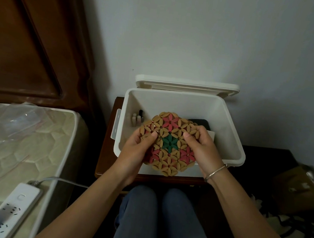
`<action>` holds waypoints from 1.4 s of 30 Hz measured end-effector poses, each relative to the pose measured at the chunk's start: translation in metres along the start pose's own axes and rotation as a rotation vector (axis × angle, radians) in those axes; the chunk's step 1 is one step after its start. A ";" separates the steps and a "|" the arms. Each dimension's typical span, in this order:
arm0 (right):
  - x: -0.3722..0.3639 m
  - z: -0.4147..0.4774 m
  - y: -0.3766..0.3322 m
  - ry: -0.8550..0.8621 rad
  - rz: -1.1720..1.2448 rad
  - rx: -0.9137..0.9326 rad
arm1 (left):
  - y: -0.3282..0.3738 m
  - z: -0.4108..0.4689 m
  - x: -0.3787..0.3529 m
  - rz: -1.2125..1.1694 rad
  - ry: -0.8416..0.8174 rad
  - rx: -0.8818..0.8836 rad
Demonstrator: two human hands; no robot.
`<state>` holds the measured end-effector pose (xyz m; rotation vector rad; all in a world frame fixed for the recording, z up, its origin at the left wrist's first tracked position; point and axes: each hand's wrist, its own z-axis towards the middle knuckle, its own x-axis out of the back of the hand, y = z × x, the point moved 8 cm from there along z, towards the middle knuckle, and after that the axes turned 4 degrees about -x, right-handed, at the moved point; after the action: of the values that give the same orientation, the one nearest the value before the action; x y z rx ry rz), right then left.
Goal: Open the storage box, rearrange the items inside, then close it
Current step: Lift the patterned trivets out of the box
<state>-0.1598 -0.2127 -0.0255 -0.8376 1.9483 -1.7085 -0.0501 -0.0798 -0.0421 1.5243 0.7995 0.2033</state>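
A white storage box (231,129) stands open on a dark wooden stand, its lid (187,84) tipped back against the wall. Over the box I hold a round wooden mat (169,142) made of tan, red and green flower shapes. My left hand (138,148) grips its left edge, thumb on top. My right hand (202,147) grips its right edge, with a bracelet on that wrist. Inside the box, a few small bottles (137,117) stand at the left wall and a dark flat item (201,122) lies at the back right. The mat hides the rest of the contents.
A mattress (18,139) lies to the left with a clear plastic bag (20,120) and a white power strip (17,204) on it. A dark wooden headboard (23,29) rises behind. A cardboard box (299,189) and black cables (298,229) sit on the right. My knees (159,210) are below the stand.
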 end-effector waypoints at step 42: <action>-0.103 0.155 0.094 -0.834 -1.872 0.048 | -0.013 0.044 0.125 -0.262 0.499 -0.045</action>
<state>0.0023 -0.2512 -0.1509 -3.1094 0.1502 -1.3306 0.0626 -0.0429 -0.1029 1.3238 1.3696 0.4123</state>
